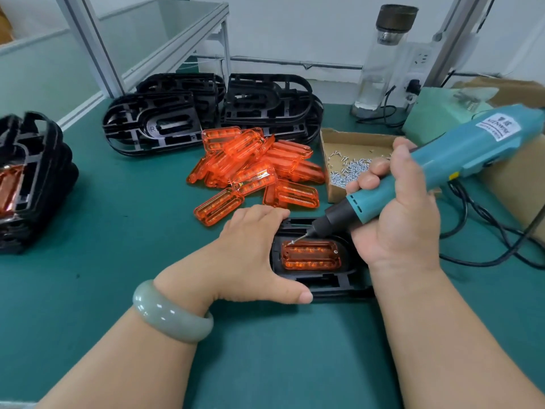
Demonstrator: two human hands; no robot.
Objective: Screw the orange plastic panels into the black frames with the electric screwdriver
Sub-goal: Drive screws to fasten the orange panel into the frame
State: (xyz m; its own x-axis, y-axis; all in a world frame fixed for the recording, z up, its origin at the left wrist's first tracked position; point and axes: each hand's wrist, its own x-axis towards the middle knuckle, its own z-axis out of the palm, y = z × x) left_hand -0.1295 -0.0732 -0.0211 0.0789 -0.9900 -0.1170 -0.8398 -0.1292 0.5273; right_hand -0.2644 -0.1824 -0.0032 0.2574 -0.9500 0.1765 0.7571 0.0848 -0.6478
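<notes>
A black frame lies on the green mat in front of me with an orange panel seated in it. My left hand clamps the frame's left end, thumb along its near edge. My right hand grips the teal electric screwdriver, tilted down to the left. Its bit carries a screw at the panel's top left corner. Another screw sits in the panel's right side.
A heap of loose orange panels lies behind the work. Black frames are stacked at the back and at the left. A cardboard tray of screws, a glass bottle and the tool's cable are at the right.
</notes>
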